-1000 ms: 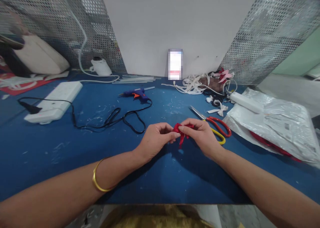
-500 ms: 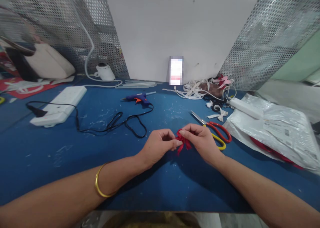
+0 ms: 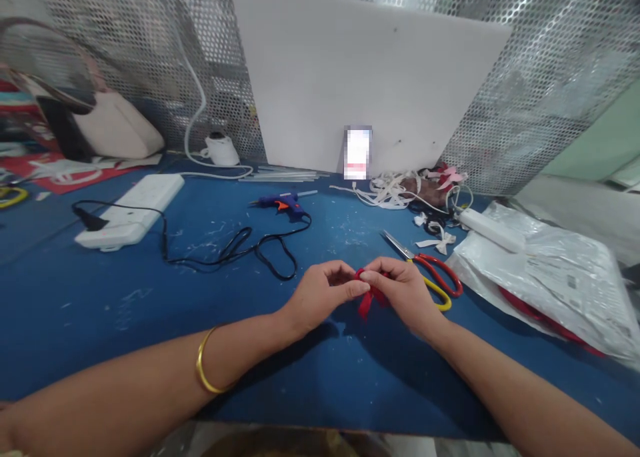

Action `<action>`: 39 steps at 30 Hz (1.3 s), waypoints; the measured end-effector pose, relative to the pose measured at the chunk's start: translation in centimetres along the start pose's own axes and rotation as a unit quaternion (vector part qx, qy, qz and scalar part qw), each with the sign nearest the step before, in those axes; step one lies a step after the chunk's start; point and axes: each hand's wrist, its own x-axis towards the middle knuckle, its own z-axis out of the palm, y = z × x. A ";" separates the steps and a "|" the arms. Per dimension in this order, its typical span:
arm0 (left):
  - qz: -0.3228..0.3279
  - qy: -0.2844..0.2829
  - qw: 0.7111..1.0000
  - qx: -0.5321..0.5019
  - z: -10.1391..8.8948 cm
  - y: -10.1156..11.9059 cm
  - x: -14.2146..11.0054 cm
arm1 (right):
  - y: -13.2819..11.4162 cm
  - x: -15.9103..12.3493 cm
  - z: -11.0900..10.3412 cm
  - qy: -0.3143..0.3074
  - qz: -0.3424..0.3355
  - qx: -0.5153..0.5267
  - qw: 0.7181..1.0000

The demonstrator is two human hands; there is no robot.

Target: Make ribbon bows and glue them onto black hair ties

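A red ribbon bow (image 3: 367, 303) is pinched between my two hands, just above the blue table (image 3: 320, 377). My left hand (image 3: 325, 293) grips its left side with thumb and fingers closed. From the right, my right hand (image 3: 403, 290) holds the bow's other side, thumb tip close to the left thumb. Red tails hang below the fingers; the middle of the bow is partly hidden by the thumbs. Beside my right hand lie scissors (image 3: 440, 273) with one red and one yellow handle, blades pointing away to the left.
A blue glue gun (image 3: 283, 204) lies beyond my hands, its black cord running to a white power strip (image 3: 133, 210). Glue sticks (image 3: 285, 175), a lit phone (image 3: 357, 153) and tangled white ribbon (image 3: 390, 189) line the back. Plastic packages (image 3: 545, 270) lie at right.
The view has tilted up and turned slightly left. Both hands keep hold of the red bow while the fingers shift on it; its tails, spread out half a second ago, now hang closer together.
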 end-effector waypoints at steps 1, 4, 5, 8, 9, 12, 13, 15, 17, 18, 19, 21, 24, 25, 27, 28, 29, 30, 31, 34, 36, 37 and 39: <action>0.000 0.011 1.000 -0.007 0.0 0.1 0.0 | 0.0 0.0 0.0 -0.006 -0.006 -0.012 1.000; 0.004 0.053 0.998 -0.019 -0.1 0.1 0.1 | -0.1 -0.2 0.1 -0.014 -0.006 0.010 1.000; 0.006 0.066 0.998 -0.022 -0.1 0.1 0.2 | -0.2 -0.2 0.1 -0.015 0.001 0.032 0.999; 0.011 0.087 0.996 -0.036 -0.3 0.1 0.4 | -0.2 -0.1 0.0 -0.038 0.028 0.083 0.995; 0.013 0.085 0.996 -0.039 -0.4 0.0 0.5 | -0.1 0.0 -0.1 -0.045 0.035 0.086 0.995; 0.012 0.062 0.997 -0.035 -0.5 0.1 0.5 | 0.0 0.1 -0.1 -0.047 0.040 0.082 0.995; 0.010 0.054 0.998 -0.031 -0.5 0.1 0.5 | 0.0 0.1 -0.1 -0.045 0.038 0.081 0.995; 0.005 0.047 0.999 -0.024 -0.4 0.2 0.4 | -0.1 0.0 0.0 -0.052 0.036 0.079 0.995; 0.003 0.053 0.998 -0.018 -0.3 0.2 0.3 | -0.2 0.0 0.1 -0.060 0.037 0.074 0.995; 0.004 0.057 0.998 -0.016 -0.3 0.2 0.3 | -0.2 -0.1 0.2 -0.063 0.038 0.073 0.995; 0.006 0.060 0.998 -0.014 -0.3 0.1 0.3 | -0.2 -0.1 0.2 -0.065 0.041 0.070 0.995; 0.011 0.063 0.998 -0.014 -0.3 0.1 0.3 | -0.1 0.0 0.2 -0.064 0.048 0.064 0.995; 0.003 0.051 0.999 -0.013 -0.3 0.1 0.3 | 0.2 0.0 0.2 -0.066 0.045 0.052 0.995; -0.001 0.048 0.999 -0.013 -0.3 0.2 0.3 | 0.4 0.0 0.3 -0.068 0.040 0.049 0.996; -0.004 0.044 0.999 -0.016 -0.2 0.2 0.2 | 0.6 0.0 0.4 -0.074 0.029 0.040 0.996; -0.003 0.047 0.999 -0.020 -0.2 0.3 0.2 | 0.7 0.0 0.4 -0.076 0.026 0.034 0.996; -0.001 0.051 0.998 -0.026 -0.2 0.3 0.2 | 0.7 0.0 0.5 -0.076 0.025 0.028 0.996; 0.001 0.054 0.998 -0.031 -0.1 0.4 0.1 | 0.7 0.0 0.6 -0.075 0.025 0.024 0.997; 0.003 0.056 0.998 -0.035 -0.1 0.4 0.0 | 0.6 -0.1 0.6 -0.075 0.025 0.022 0.997; -0.004 0.058 0.996 -0.064 0.0 0.3 -0.1 | 0.5 -0.4 0.7 -0.081 0.012 0.016 0.997; -0.027 0.052 0.993 -0.098 0.0 0.0 -0.1 | 0.4 -0.6 0.7 -0.083 -0.029 -0.026 0.996; -0.040 0.048 0.991 -0.115 0.0 -0.1 -0.1 | 0.5 -0.7 0.7 -0.081 -0.064 -0.065 0.993; -0.061 0.035 0.988 -0.138 -0.1 -0.2 0.0 | 0.7 -0.9 0.6 -0.071 -0.137 -0.152 0.976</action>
